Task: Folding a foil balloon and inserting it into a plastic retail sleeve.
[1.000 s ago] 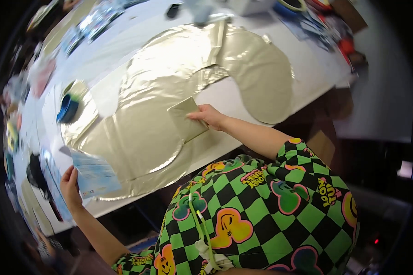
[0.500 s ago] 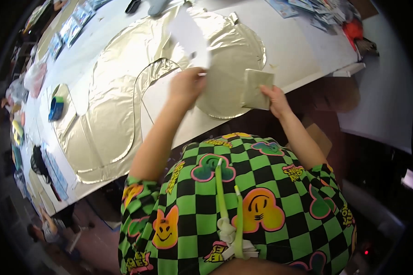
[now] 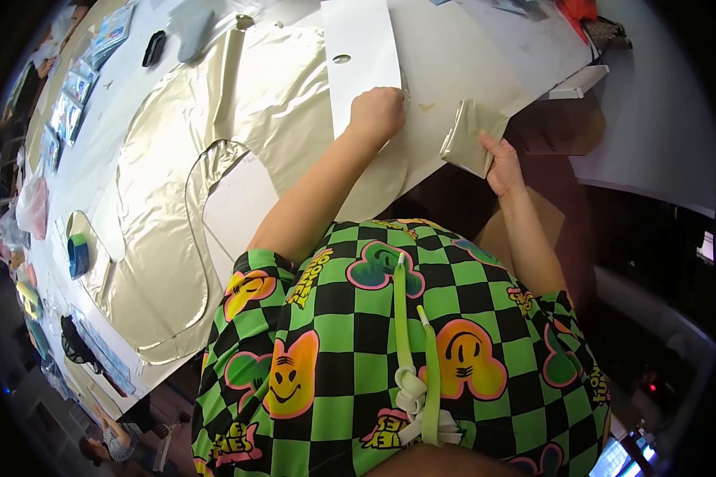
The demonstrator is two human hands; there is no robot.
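My left hand (image 3: 378, 115) is closed in a fist at the right edge of a long white card (image 3: 367, 52) with a small oval hole. The card lies over a large, flat, pale gold foil balloon (image 3: 159, 207) spread on the table. In my right hand (image 3: 503, 167) is a folded square of gold foil (image 3: 468, 137), pinched at its right side with the thumb on top. That square is at the table's near edge, right of the balloon. What lies beneath the card and my left fist is hidden.
A blue tape roll (image 3: 77, 254) sits at the left of the white table (image 3: 243, 195). Beyond the balloon lie a black object (image 3: 153, 49) and a grey-blue tool (image 3: 192, 36). Flat packets (image 3: 75, 83) line the left side. Another person (image 3: 111, 445) is at the lower left.
The white card has swung from a blurred tilt to nearly straight over the balloon. My left hand has moved right and slightly away. The folded foil has turned in my right hand. My view has shifted.
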